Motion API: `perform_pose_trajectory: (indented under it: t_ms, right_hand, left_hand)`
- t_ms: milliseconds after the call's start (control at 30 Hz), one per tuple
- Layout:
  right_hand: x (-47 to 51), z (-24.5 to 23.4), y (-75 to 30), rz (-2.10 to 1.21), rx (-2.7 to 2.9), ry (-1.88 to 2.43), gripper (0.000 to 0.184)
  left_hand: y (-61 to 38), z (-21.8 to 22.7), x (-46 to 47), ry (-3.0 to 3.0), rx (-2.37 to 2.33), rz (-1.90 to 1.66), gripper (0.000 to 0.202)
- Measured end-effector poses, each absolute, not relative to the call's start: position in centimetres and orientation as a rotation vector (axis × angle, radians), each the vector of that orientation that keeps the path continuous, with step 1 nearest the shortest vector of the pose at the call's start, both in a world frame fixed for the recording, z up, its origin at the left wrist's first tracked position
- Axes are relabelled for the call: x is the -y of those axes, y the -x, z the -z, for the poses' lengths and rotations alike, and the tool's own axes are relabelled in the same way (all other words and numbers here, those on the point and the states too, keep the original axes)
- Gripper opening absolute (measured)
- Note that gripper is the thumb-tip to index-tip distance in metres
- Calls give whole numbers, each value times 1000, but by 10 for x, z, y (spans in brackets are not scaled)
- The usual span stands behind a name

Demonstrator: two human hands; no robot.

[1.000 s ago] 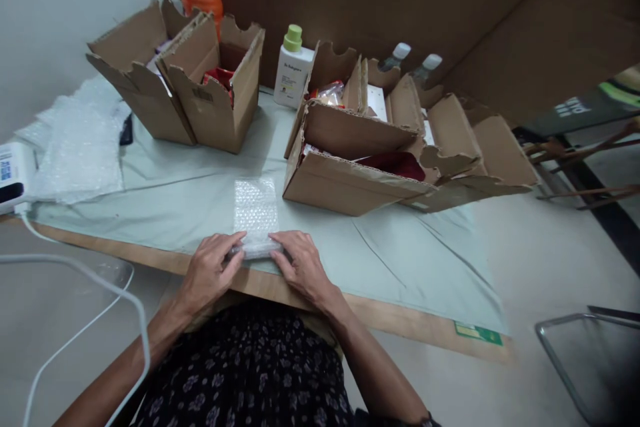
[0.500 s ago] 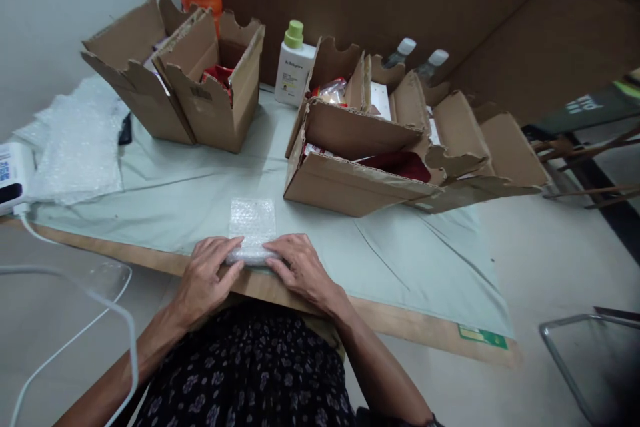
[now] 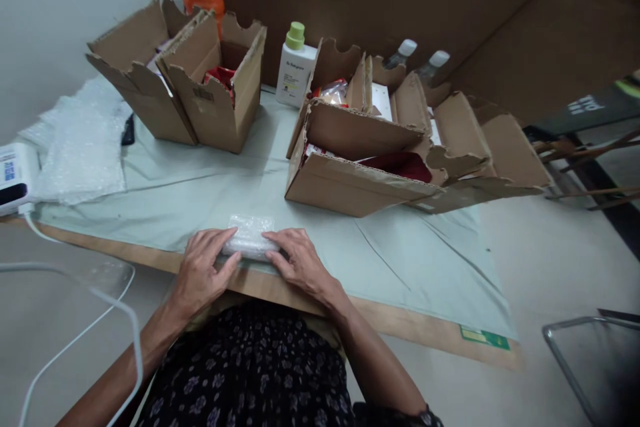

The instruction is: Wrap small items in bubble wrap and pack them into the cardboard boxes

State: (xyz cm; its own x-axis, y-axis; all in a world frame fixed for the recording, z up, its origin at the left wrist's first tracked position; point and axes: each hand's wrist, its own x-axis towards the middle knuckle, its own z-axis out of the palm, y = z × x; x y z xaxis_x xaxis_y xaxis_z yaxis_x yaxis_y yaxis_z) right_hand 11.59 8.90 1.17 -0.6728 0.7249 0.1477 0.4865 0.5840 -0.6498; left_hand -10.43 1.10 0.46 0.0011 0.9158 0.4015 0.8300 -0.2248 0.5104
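Note:
A small bundle rolled up in bubble wrap [image 3: 251, 241] lies near the front edge of the table, on the pale green cloth [image 3: 390, 247]. My left hand [image 3: 204, 265] grips its left end, fingers curled onto it. My right hand [image 3: 299, 263] holds its right end the same way. What is inside the wrap is hidden.
Two open cardboard boxes [image 3: 200, 80] stand at the back left; a cluster of open boxes [image 3: 380, 140] with red contents stands at the back right. Between them stands a white bottle with a green cap [image 3: 293, 65]. Bubble wrap sheets [image 3: 80, 147] and a white device [image 3: 15, 177] lie at far left.
The flat length of bubble wrap that lay ahead of my hands has been rolled up onto the bundle; only a short, thick roll shows now.

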Motion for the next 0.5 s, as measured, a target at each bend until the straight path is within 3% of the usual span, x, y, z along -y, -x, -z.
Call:
perform_pose_trajectory:
  t_ms: [267, 500]
  right_hand:
    - [-87, -9, -109, -460, 2615, 934, 40]
    - [-90, -9, -101, -615, 2362, 1019, 33]
  left_hand:
    - [104, 3, -29, -1913, -2031, -976, 36]
    - [99, -8, -5, -1030, -1770, -1188, 79]
